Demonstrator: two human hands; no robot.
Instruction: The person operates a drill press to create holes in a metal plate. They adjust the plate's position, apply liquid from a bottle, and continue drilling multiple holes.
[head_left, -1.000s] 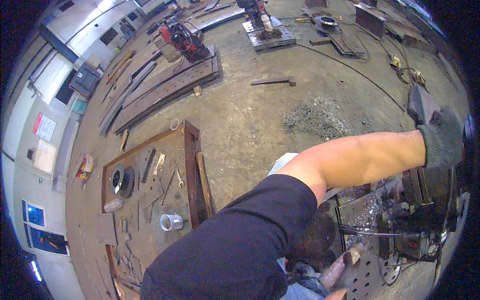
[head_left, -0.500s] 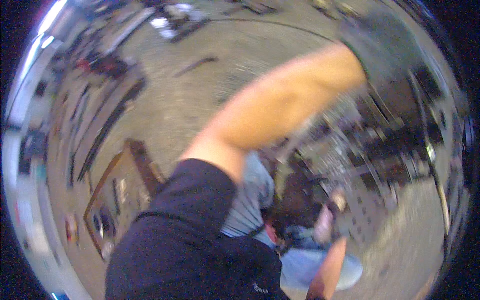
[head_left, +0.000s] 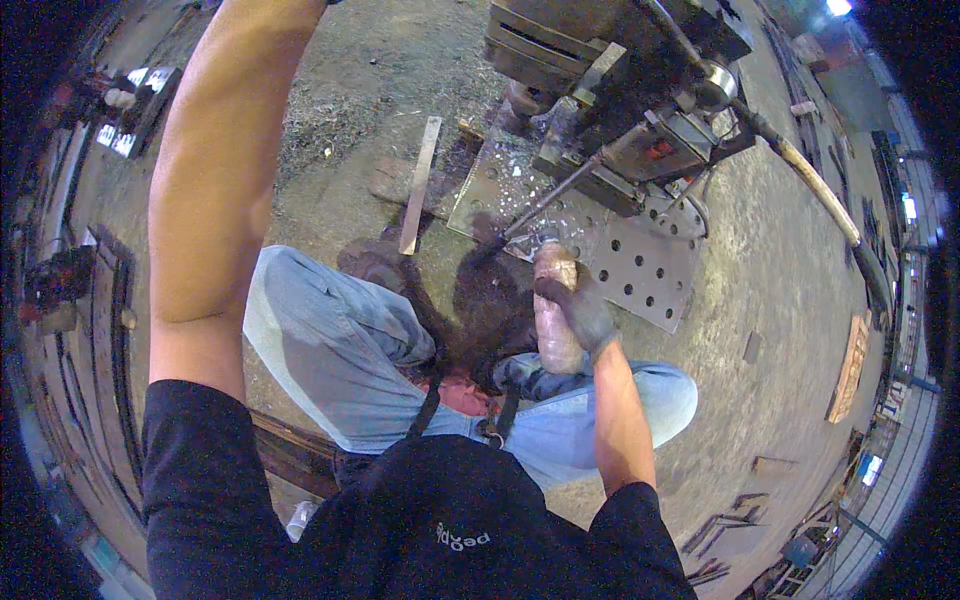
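Observation:
My right hand [head_left: 585,312], in a dark grey glove, is closed around a wrapped, pale pinkish-brown plastic bottle [head_left: 557,335]. The bottle's narrow top points away from me, over the near edge of a metal plate with round holes [head_left: 640,262]. Stretched up and away on the left is my bare left forearm [head_left: 225,150]; its hand lies beyond the upper edge of the picture. Just past the bottle stands a heavy dark metal machine [head_left: 590,60] with a thin rod [head_left: 565,187] slanting down from it. Small pale bits are scattered over the plate there.
A flat metal strip [head_left: 421,185] lies left of the plate. From the machine a long pole [head_left: 815,185] runs out to the right. A wooden piece [head_left: 848,370] rests on the floor at right. Long metal stock [head_left: 85,370] lines the left side.
My left arm has swung from across the right side to the upper left. The view has turned and is sharper; the bottle in my right hand now shows plainly.

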